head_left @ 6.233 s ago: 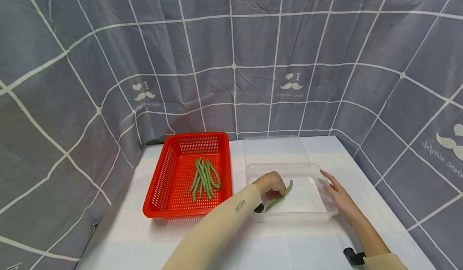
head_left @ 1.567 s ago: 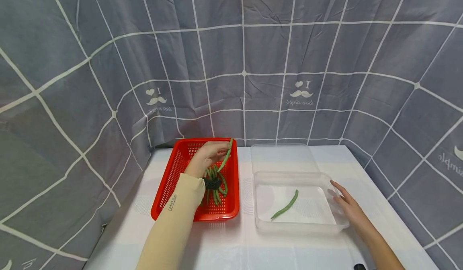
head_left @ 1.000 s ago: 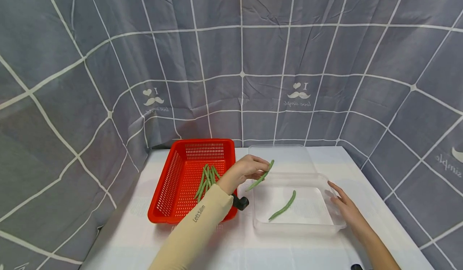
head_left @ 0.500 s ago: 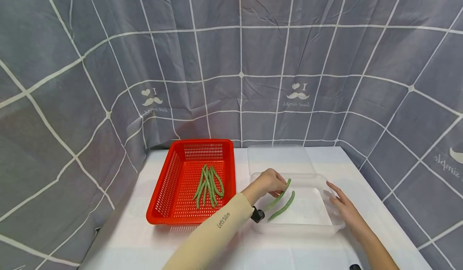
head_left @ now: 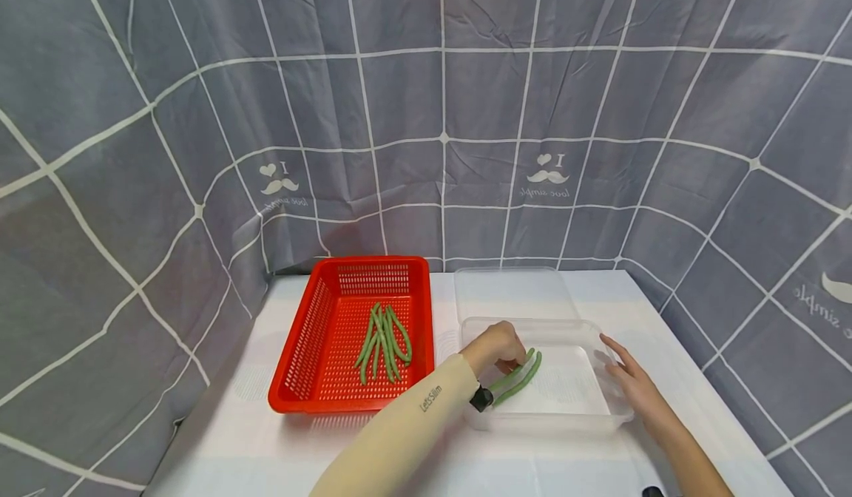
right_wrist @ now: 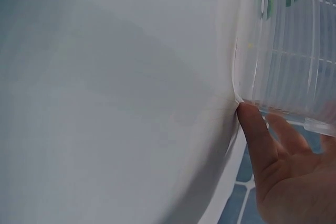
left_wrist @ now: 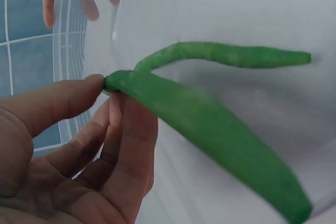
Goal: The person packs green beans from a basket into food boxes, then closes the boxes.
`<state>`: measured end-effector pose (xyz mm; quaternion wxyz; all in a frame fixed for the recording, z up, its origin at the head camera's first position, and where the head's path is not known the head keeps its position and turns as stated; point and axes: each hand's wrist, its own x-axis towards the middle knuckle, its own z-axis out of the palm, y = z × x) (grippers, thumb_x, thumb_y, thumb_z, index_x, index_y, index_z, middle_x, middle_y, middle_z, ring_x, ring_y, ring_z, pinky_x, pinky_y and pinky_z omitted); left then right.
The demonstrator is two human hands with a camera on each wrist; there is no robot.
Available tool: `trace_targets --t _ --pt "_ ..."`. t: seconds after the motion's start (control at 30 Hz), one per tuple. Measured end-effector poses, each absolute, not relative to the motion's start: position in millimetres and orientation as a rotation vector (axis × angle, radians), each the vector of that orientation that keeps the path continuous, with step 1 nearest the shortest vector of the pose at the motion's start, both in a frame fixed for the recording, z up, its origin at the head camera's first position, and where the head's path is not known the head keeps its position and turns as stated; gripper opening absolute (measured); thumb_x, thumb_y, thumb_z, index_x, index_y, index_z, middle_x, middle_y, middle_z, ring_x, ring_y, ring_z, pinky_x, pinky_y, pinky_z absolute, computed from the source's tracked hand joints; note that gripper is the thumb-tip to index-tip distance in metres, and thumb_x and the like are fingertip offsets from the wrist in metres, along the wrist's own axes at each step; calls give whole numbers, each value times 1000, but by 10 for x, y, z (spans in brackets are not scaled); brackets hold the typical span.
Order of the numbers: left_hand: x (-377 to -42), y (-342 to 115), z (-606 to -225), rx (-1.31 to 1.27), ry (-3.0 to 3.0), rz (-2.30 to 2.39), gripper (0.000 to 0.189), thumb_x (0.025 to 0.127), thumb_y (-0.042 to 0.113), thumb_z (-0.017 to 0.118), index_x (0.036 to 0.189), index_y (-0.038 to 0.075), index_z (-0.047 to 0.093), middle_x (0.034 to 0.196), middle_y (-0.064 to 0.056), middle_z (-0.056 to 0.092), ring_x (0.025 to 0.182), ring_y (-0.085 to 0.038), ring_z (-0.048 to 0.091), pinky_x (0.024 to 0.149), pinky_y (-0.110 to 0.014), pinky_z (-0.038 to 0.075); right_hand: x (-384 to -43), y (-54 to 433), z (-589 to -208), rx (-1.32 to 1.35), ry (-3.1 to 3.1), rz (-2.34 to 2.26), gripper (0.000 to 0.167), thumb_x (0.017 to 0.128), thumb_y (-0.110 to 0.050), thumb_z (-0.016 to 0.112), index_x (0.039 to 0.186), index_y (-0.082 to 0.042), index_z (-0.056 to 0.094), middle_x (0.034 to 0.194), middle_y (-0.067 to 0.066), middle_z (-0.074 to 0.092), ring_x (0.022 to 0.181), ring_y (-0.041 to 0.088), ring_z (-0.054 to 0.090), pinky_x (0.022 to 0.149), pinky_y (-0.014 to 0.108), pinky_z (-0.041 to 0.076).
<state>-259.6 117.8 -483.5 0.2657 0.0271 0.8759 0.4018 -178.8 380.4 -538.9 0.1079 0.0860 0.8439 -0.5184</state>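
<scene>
Inside the clear plastic container [head_left: 552, 423], my left hand [head_left: 498, 345] pinches one end of a green bean [left_wrist: 210, 124] between thumb and fingers. The bean slants low over the container floor. A second green bean [left_wrist: 226, 54] lies on that floor, alongside the held one and to its right in the head view. My right hand [head_left: 631, 376] rests against the container's right wall, fingers extended. In the right wrist view its thumb [right_wrist: 257, 135] touches the container's lower edge.
A red perforated basket [head_left: 427, 319] stands left of the container, with several green beans [head_left: 389, 345] bunched in it. Behind the container lies a clear lid [head_left: 515, 293] on the white-covered table [head_left: 239, 438]. A grey gridded curtain [head_left: 373, 97] surrounds the back and sides.
My left hand has carried a green bean from the red basket rightward into the container and lowered it beside the other bean. The right hand has kept to the container's right wall.
</scene>
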Motion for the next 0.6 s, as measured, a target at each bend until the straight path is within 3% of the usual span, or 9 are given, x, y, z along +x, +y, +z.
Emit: trace_targets --t 0.2,0.5,0.6 --pt "-2583 1234 -4836 76 2429 947 14 84 -8 75 75 -1 66 66 -8 65 63 -24 74 62 -27 65 -1764 3802 -5390 234 2482 -1548 64 116 -30 34 172 -23 4 177 24 -8 159 61 5 121 85 14" --pt "-2575 1178 -4860 39 2359 994 13 86 -8 75 79 -2 66 73 -13 73 85 -32 81 79 -34 68 -1758 3811 -5393 219 2490 -1556 64 116 -30 35 172 -22 5 177 25 -7 158 63 4 120 87 12" --pt "-2589 1143 -4871 46 2331 1030 18 85 -8 74 75 0 62 75 -16 75 88 -33 82 78 -33 68 -1760 3812 -5391 220 2496 -1552 64 116 -30 35 172 -22 5 177 25 -7 158 63 4 119 87 12"
